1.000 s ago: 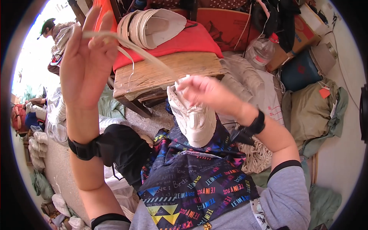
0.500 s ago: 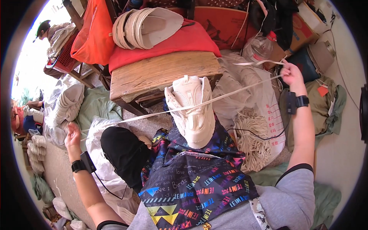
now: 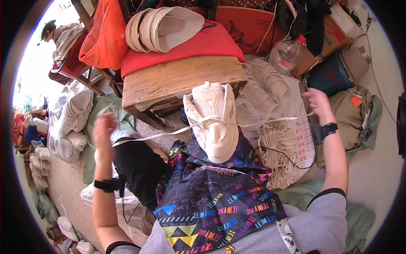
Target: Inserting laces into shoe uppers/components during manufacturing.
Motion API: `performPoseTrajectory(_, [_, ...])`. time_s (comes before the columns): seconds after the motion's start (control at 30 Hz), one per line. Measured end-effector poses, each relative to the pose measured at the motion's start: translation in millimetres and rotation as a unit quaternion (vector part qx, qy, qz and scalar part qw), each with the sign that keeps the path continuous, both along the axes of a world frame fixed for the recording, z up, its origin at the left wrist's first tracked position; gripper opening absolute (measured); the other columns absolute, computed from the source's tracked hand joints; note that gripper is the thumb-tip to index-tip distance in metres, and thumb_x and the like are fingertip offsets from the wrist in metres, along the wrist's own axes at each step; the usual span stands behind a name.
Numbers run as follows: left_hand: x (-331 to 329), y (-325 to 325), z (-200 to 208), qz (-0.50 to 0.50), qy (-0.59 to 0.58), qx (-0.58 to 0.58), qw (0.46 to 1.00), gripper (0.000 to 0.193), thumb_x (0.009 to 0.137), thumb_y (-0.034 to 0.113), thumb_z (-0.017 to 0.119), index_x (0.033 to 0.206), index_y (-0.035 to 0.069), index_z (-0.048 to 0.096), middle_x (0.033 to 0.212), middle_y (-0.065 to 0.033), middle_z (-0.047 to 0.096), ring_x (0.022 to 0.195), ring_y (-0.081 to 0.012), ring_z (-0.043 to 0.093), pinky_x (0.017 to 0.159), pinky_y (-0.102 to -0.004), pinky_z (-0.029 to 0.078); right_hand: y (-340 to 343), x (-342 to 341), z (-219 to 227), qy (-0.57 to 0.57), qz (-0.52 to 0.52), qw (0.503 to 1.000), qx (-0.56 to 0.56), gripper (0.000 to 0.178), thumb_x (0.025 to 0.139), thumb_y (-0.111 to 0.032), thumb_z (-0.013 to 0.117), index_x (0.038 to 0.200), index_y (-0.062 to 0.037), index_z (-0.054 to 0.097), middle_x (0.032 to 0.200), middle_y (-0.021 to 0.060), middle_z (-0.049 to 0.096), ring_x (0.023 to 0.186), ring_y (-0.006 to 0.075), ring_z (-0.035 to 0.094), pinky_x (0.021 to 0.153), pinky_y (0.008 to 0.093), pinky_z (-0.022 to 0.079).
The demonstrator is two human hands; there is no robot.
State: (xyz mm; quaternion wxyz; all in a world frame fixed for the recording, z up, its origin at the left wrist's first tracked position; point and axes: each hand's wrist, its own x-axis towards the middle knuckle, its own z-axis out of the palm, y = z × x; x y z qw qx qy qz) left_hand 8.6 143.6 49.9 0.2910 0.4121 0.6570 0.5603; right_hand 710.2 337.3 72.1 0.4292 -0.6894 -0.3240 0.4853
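A cream sneaker [image 3: 212, 142] rests on my apron-covered lap, toe toward me. Its flat pale shoelace [image 3: 167, 134] crosses the tongue, with one length running to each side. My left hand [image 3: 104, 129] is raised left of the shoe, its fingers smeared by motion. The lace's left length reaches the wrist side of that hand; whether the fingers grip it is hidden. To the right, my right hand [image 3: 319, 102] has curled fingers, and the right length of lace runs up to them.
Ahead stands a wooden bench [image 3: 182, 82] with a red cushion and nested shoe uppers [image 3: 163, 31]. A bundle of laces [image 3: 277, 158] lies on a white sack at right. Bagged uppers [image 3: 76, 110] are at left. Another person [image 3: 63, 40] appears far left.
The lace was stretched diagonally above the shoe; now it lies across the tongue, slacker. My left hand has moved up and inward, while my right hand has dropped slightly.
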Motion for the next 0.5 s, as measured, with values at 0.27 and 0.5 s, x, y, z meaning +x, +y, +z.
performPoseTrajectory(0.27, [183,32,-5,-0.263,-0.122,-0.055,0.955,0.023,0.104,0.02,0.041,0.105,0.0,0.052,0.085,-0.0106,0.065,0.061,-0.0171,0.062,0.061,-0.0244,0.05,-83,-243,-5,0.071,0.399,0.909,0.097,0.019,0.098,-0.013,0.049,0.114,-0.0044,0.05,0.094,0.0056,0.066,0.071,0.0084,0.06,0.064,0.0222,0.049])
performPoseTrajectory(0.5, [212,34,-5,-0.252,0.213,0.105,0.938,0.014,0.078,0.003,0.069,0.091,0.004,0.064,0.086,-0.0101,0.053,0.075,-0.0239,0.057,0.064,-0.0329,0.049,-94,-265,-6,-0.018,0.425,0.887,0.18,0.01,0.094,-0.011,0.06,0.099,-0.0038,0.055,0.082,-0.0053,0.054,0.071,0.0008,0.048,0.06,0.0192,0.041])
